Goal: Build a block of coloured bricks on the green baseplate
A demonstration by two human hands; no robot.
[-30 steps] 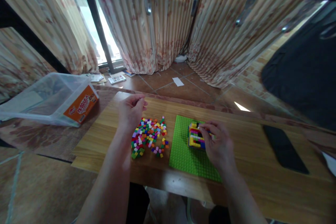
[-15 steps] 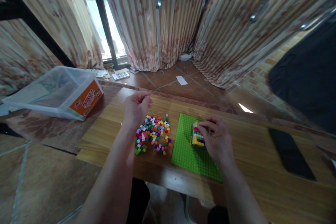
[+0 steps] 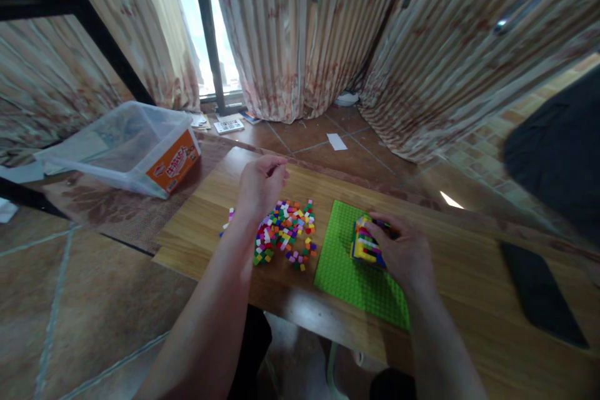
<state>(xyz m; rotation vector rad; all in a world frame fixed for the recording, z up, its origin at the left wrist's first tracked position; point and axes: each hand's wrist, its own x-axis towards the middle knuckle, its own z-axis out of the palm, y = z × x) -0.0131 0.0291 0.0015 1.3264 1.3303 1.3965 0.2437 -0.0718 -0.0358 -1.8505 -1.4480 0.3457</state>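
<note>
A small multicoloured block build (image 3: pixel 367 245), yellow along its near edge with striped rows on top, stands on the green baseplate (image 3: pixel 335 262). My right hand (image 3: pixel 407 250) is closed around its right side, the thumb lying over the top and the fingers partly hidden behind it. Left of the plate lies a loose pile of tiny coloured blocks (image 3: pixel 288 228). Above the pile's far left part hovers my left hand (image 3: pixel 261 187), fingers curled in and pressed together. Whatever those fingers hold, if anything, cannot be made out. My left forearm covers part of the pile.
Both hands work over a wooden table (image 3: pixel 201 225). A dark flat phone-like slab (image 3: pixel 541 290) lies at the right. Left of the table sits a clear plastic bin (image 3: pixel 154 131) with an orange label. Curtains (image 3: pixel 300 44) hang behind, with papers (image 3: pixel 336 141) on the tiled floor.
The camera view has swung slightly left, so everything appears farther right. My right hand has settled lower around the block build. My left hand stays curled over the pile's far side.
</note>
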